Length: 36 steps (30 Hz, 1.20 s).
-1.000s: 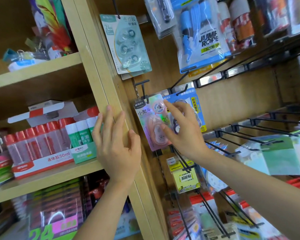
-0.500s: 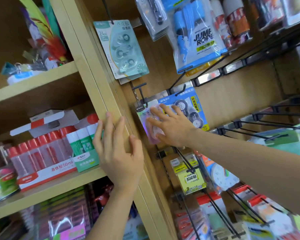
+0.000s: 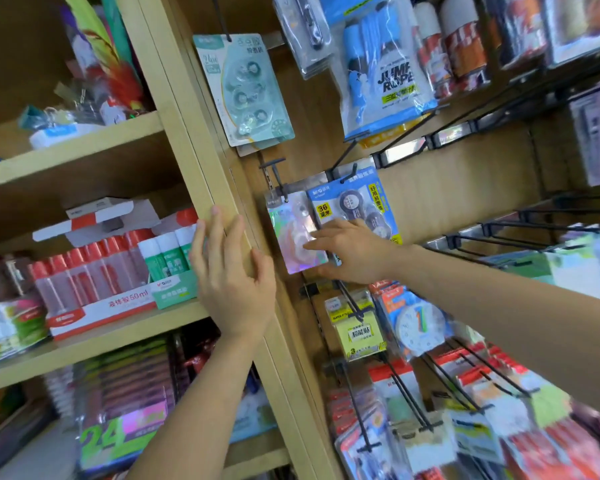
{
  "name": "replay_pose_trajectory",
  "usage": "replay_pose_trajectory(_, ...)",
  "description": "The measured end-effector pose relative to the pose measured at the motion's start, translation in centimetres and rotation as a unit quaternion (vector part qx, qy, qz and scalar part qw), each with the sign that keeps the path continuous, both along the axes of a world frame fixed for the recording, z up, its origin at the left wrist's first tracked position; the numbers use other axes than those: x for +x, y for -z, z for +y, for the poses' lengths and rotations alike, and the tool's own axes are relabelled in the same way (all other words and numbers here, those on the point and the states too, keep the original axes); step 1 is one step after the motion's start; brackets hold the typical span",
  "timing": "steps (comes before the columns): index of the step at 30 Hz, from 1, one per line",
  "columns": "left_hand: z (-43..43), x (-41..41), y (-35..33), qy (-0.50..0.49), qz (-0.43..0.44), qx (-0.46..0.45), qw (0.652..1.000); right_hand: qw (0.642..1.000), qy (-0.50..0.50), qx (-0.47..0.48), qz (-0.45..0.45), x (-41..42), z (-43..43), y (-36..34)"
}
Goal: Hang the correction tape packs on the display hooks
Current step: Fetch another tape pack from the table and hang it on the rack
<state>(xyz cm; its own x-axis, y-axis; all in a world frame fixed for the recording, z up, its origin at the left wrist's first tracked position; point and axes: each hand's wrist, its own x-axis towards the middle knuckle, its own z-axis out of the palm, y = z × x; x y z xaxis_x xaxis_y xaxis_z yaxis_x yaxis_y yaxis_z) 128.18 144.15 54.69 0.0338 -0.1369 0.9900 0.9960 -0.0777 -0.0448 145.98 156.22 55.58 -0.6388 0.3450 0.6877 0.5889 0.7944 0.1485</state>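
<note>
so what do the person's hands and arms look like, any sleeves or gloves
The left hand and right hand are both bare: no gloves, rings or watch show. The left forearm and right forearm are bare too, with no sleeve or cuff in view.

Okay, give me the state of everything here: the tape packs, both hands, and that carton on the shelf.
Holographic correction tape pack: hanging on its hook.
Blue correction tape pack: hanging on the next hook.
Right hand: open, fingers flat on the holographic pack.
Left hand: open, resting on the wooden upright.
Red-and-white carton: flap open.
</note>
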Motion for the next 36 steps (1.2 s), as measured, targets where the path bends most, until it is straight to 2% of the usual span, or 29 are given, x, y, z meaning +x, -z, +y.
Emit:
replay_pose_trajectory(3, -0.3, 0.2, 0.0, -0.007, -0.006, -0.01, 1.0, 0.995, -0.052, -0.064, 0.055, 2.7, -2.5, 1.9)
replay_pose_trajectory(7, -1.5, 1.2, 1.3, 0.008, -0.024, -0.081, 0.996, 0.983, -0.098, -0.112, 0.112, 6.6, -6.3, 5.1)
replay_pose_trajectory(10, -3.2, 1.9, 4.5, 0.041, 0.033, -0.109, 0.993, 0.975, -0.109, -0.118, 0.151, 9.2, -8.6, 8.5)
replay_pose_trajectory(14, -6.2, 3.7, 11.0, 0.085, 0.093, -0.273, 0.954, 0.96, -0.128, -0.169, 0.183, 11.8, -10.5, 14.2)
replay_pose_trajectory(17, -7.8, 4.9, 16.8, 0.094, 0.06, -0.401, 0.909, 0.958, -0.125, -0.188, 0.175, 12.9, -11.2, 19.0)
replay_pose_trajectory(21, -9.5, 6.2, 24.5, 0.096, -0.061, -0.519, 0.847, 0.935, -0.106, -0.284, 0.186, 13.9, -11.8, 26.3)
replay_pose_trajectory(24, -10.7, 6.9, 30.0, 0.105, -0.133, -0.582, 0.795, 0.908, -0.1, -0.365, 0.181, 14.6, -12.5, 31.6)
replay_pose_trajectory(27, -12.7, 8.0, 36.8, 0.106, -0.202, -0.633, 0.74, 0.883, -0.049, -0.426, 0.191, 16.0, -13.5, 38.1)
replay_pose_trajectory(32, -17.8, 10.8, 48.7, 0.065, -0.296, -0.734, 0.608, 0.811, 0.061, -0.561, 0.157, 19.5, -16.5, 49.9)
replay_pose_trajectory(36, -22.1, 12.8, 56.7, 0.064, -0.374, -0.786, 0.489, 0.725, 0.136, -0.671, 0.067, 22.2, -19.7, 56.8)
